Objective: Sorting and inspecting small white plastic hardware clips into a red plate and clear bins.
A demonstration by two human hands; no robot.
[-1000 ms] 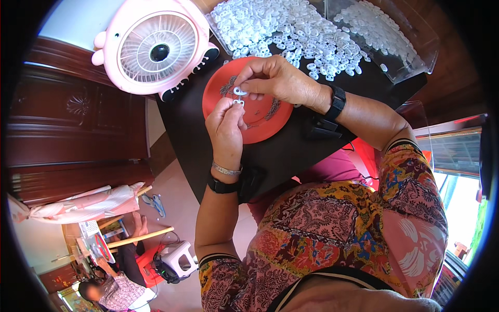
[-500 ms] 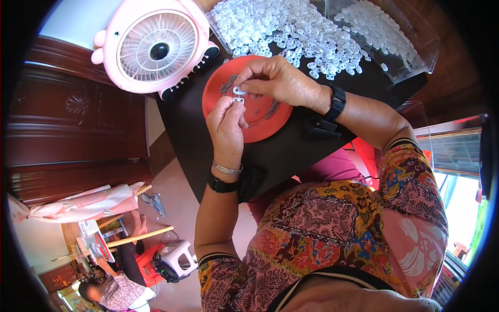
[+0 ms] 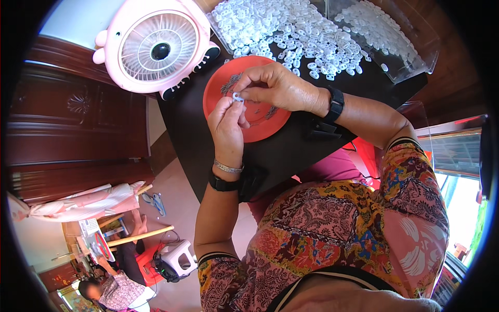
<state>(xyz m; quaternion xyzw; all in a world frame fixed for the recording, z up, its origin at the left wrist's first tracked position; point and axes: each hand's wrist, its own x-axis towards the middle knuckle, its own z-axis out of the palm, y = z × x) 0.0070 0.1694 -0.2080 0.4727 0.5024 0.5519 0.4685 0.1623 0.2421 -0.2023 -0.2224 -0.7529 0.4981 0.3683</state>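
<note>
Far on the left was a dark brown wooden door (image 3: pixel 78 117), with a pink and white curtain (image 3: pixel 93 204) below it. Under the curtain, in the bottom corner, was another person (image 3: pixel 122 292) in a patterned top. A round pink fan (image 3: pixel 112 65) stood at the top, and a pair of blue slippers (image 3: pixel 155 204) lay on the floor under it. Near them was a white stool (image 3: pixel 183 264).

Next came a black table (image 3: pixel 182 127). Over it, the left hand (image 3: pixel 227 125) had its thumb and finger pinched on small white plastic parts (image 3: pixel 237 97) with holes; one part or two, I cannot tell. The parts were up above a round red plate (image 3: pixel 260 134), which had little gray bits (image 3: pixel 271 111) in it. The right hand (image 3: pixel 283 89) came from the other side and pinched the same parts, so the fingertips of both hands were close together. A black band (image 3: pixel 336 104) went around the right wrist.

Behind the hands was a big heap of white parts (image 3: pixel 291 26), and to its right a clear plastic bin (image 3: pixel 400 74) held more of them. A bright window (image 3: pixel 453 208) was at the far right.
</note>
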